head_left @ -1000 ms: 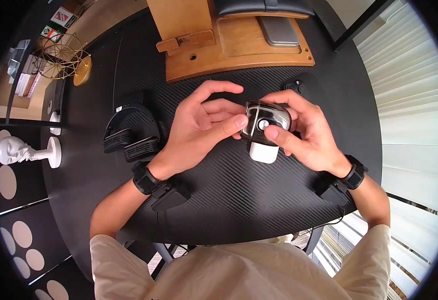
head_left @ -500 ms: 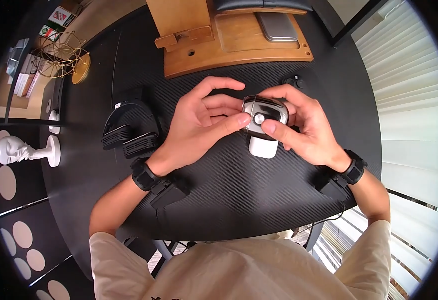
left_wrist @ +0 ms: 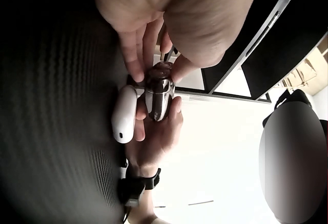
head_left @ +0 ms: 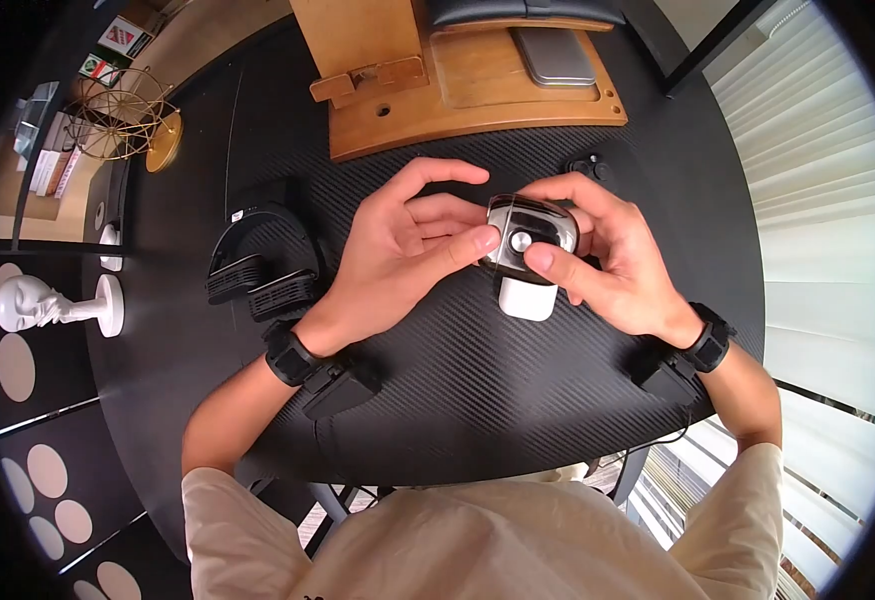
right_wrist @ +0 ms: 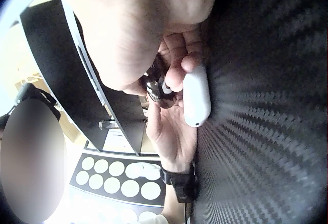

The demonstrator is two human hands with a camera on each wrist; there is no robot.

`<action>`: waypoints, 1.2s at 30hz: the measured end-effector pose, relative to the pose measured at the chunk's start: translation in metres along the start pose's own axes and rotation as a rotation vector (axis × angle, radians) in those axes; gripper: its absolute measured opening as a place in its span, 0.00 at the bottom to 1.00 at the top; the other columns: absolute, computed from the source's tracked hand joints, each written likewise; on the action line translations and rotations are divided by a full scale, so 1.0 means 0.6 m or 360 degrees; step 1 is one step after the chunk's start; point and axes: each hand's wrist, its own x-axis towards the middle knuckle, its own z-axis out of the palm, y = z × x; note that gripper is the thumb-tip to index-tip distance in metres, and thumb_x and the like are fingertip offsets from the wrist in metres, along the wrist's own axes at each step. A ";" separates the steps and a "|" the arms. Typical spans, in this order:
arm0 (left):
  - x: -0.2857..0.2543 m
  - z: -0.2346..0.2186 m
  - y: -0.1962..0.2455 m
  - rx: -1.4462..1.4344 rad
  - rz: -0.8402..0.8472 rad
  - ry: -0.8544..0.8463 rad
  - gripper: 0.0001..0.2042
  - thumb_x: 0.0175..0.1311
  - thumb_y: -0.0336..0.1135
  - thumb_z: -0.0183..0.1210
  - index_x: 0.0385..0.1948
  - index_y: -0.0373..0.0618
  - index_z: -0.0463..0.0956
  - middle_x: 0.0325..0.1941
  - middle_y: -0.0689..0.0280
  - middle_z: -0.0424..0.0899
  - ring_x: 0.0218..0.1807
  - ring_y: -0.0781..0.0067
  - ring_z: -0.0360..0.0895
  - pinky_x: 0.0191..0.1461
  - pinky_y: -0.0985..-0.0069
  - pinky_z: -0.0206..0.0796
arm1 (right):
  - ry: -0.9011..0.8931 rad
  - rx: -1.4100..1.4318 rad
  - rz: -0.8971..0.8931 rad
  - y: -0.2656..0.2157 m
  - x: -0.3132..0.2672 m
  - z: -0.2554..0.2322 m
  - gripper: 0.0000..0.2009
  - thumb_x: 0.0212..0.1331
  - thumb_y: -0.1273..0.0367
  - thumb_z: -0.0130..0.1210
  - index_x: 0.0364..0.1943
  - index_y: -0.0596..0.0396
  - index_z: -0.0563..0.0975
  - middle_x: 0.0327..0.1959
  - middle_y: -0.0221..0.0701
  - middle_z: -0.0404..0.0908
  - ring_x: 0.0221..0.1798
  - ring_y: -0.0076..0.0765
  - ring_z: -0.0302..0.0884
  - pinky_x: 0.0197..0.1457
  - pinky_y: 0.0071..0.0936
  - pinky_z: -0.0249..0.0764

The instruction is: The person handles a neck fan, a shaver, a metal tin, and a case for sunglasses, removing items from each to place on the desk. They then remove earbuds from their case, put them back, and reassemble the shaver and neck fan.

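A glossy case cover [head_left: 530,222], clear and dark with a round silver button, is held between both hands above the black table. My right hand [head_left: 613,255] grips its right side, thumb on the front close to the button and fingers behind. At the cover's left edge, my left hand [head_left: 408,245] pinches with thumb and fingertips, its index finger raised away. Just below the cover lies a white earbud charging case [head_left: 528,300], partly hidden by it in the head view. The left wrist view shows the white case [left_wrist: 124,114] on the table beside the shiny cover [left_wrist: 160,96].
A wooden desk stand [head_left: 478,125] with a flat grey metal box [head_left: 555,55] stands at the back. Left of the hands lies a black headset-like band [head_left: 268,250]. A small black object [head_left: 590,166] sits behind the right hand. White head figurine [head_left: 58,303] at far left.
The cover has tilted slightly and shifted a little up and left, its front now reflecting more light. Both hands keep nearly the same hold; the white case stays put on the table.
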 end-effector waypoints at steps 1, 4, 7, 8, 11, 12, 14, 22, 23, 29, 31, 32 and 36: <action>0.000 0.000 -0.001 0.0045 0.0037 0.0001 0.22 0.67 0.25 0.61 0.61 0.38 0.65 0.48 0.58 0.83 0.50 0.75 0.80 0.54 0.78 0.74 | 0.0009 0.0026 -0.0020 0.001 0.000 0.001 0.17 0.63 0.68 0.64 0.52 0.59 0.74 0.30 0.31 0.86 0.27 0.16 0.77 0.28 0.18 0.69; 0.001 0.000 -0.006 0.0044 0.0087 0.0034 0.22 0.66 0.26 0.63 0.60 0.38 0.66 0.46 0.57 0.83 0.50 0.73 0.81 0.54 0.77 0.75 | 0.0021 0.0057 -0.0044 0.001 0.000 0.002 0.17 0.63 0.68 0.64 0.52 0.59 0.74 0.30 0.31 0.86 0.26 0.15 0.77 0.27 0.17 0.69; 0.003 0.006 -0.004 -0.0021 0.0080 0.0080 0.23 0.65 0.27 0.65 0.59 0.39 0.67 0.45 0.57 0.84 0.49 0.72 0.82 0.53 0.76 0.76 | 0.0016 0.0042 -0.0028 -0.001 0.000 0.001 0.17 0.63 0.68 0.64 0.51 0.59 0.74 0.30 0.31 0.86 0.27 0.15 0.77 0.27 0.17 0.69; 0.003 0.007 -0.003 -0.0040 0.0063 0.0094 0.23 0.65 0.27 0.65 0.59 0.39 0.67 0.45 0.57 0.84 0.49 0.72 0.82 0.54 0.76 0.76 | 0.0007 0.0022 -0.0009 -0.001 0.000 0.000 0.16 0.63 0.68 0.64 0.51 0.59 0.74 0.30 0.31 0.86 0.27 0.15 0.77 0.27 0.16 0.69; 0.002 0.003 -0.003 0.0012 0.0042 0.0044 0.23 0.65 0.27 0.65 0.59 0.38 0.67 0.46 0.56 0.83 0.49 0.72 0.82 0.55 0.76 0.76 | 0.0010 0.0037 -0.0031 0.002 0.000 0.001 0.16 0.63 0.68 0.64 0.51 0.59 0.74 0.30 0.31 0.86 0.26 0.15 0.77 0.27 0.16 0.68; 0.002 0.002 -0.004 0.0012 0.0042 0.0043 0.23 0.65 0.27 0.65 0.59 0.38 0.67 0.46 0.56 0.83 0.49 0.72 0.82 0.55 0.76 0.76 | 0.0010 0.0037 -0.0031 0.001 0.000 0.001 0.16 0.63 0.68 0.64 0.51 0.59 0.74 0.30 0.31 0.86 0.26 0.15 0.77 0.27 0.16 0.68; 0.002 0.001 -0.005 0.0033 0.0083 0.0029 0.22 0.66 0.26 0.63 0.60 0.38 0.66 0.46 0.56 0.83 0.50 0.72 0.82 0.56 0.76 0.75 | 0.0000 0.0020 -0.0019 -0.001 0.001 0.000 0.16 0.63 0.69 0.64 0.51 0.59 0.74 0.30 0.31 0.87 0.26 0.15 0.77 0.27 0.16 0.69; 0.003 0.004 -0.003 -0.0261 0.0003 0.0075 0.20 0.68 0.24 0.60 0.60 0.38 0.66 0.46 0.56 0.83 0.51 0.71 0.82 0.55 0.76 0.76 | 0.0020 0.0022 -0.0033 0.000 0.001 0.000 0.17 0.63 0.68 0.63 0.52 0.59 0.74 0.30 0.32 0.87 0.27 0.16 0.78 0.28 0.17 0.70; 0.003 0.005 -0.002 -0.0256 -0.0030 0.0087 0.21 0.67 0.24 0.61 0.60 0.38 0.66 0.46 0.56 0.83 0.51 0.71 0.82 0.54 0.76 0.76 | 0.0014 0.0020 -0.0022 0.000 0.001 0.000 0.17 0.63 0.68 0.63 0.52 0.59 0.74 0.30 0.32 0.87 0.27 0.16 0.78 0.28 0.18 0.70; 0.002 0.000 -0.002 0.0036 0.0055 0.0041 0.22 0.65 0.25 0.64 0.59 0.38 0.67 0.46 0.56 0.83 0.51 0.72 0.82 0.54 0.77 0.76 | 0.0009 0.0039 -0.0044 0.003 0.001 0.000 0.17 0.63 0.68 0.63 0.52 0.59 0.74 0.29 0.31 0.86 0.26 0.15 0.78 0.27 0.17 0.69; 0.002 -0.001 -0.009 0.0039 0.0094 0.0061 0.22 0.65 0.25 0.64 0.59 0.38 0.67 0.46 0.56 0.83 0.50 0.72 0.82 0.54 0.77 0.76 | 0.0020 0.0055 -0.0061 0.004 0.001 0.001 0.17 0.63 0.68 0.63 0.52 0.60 0.74 0.29 0.31 0.86 0.26 0.15 0.78 0.27 0.17 0.69; 0.002 -0.002 -0.011 0.0042 0.0131 0.0080 0.22 0.65 0.26 0.64 0.59 0.38 0.67 0.46 0.56 0.83 0.50 0.72 0.82 0.54 0.77 0.76 | 0.0030 0.0072 -0.0078 0.004 0.001 0.002 0.17 0.63 0.68 0.63 0.52 0.60 0.74 0.29 0.31 0.85 0.26 0.15 0.77 0.27 0.17 0.68; 0.002 0.007 -0.001 -0.0087 0.0037 0.0115 0.23 0.65 0.26 0.65 0.59 0.38 0.67 0.47 0.56 0.83 0.50 0.71 0.82 0.54 0.77 0.76 | 0.0010 0.0023 -0.0033 0.002 0.000 0.000 0.16 0.63 0.68 0.63 0.51 0.60 0.74 0.29 0.31 0.86 0.26 0.15 0.77 0.26 0.16 0.68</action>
